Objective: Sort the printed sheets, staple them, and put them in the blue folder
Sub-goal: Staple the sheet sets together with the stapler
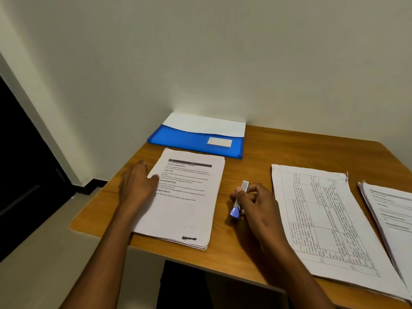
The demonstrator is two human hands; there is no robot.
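Pinching the stapler [239, 202], right-hand fingers [249, 198]; left fingers [142, 172] flat beside the printed stack [185, 197].

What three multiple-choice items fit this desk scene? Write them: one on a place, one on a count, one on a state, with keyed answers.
1. Where does the blue folder lie?
A. Against the wall, behind the stack under the left hand
B. At the table's right edge
C. On the floor

2. How many separate paper stacks lie on the table?
A. One
B. Three
C. Five

3. What is the right hand doing?
A. Resting flat
B. Pointing at the wall
C. Gripping the stapler

Answers: 1 A, the folder touches the wall beyond the near stack that the left hand rests on. 2 B, near stack, table-printed stack, far-right stack. 3 C, fingers curl round it.
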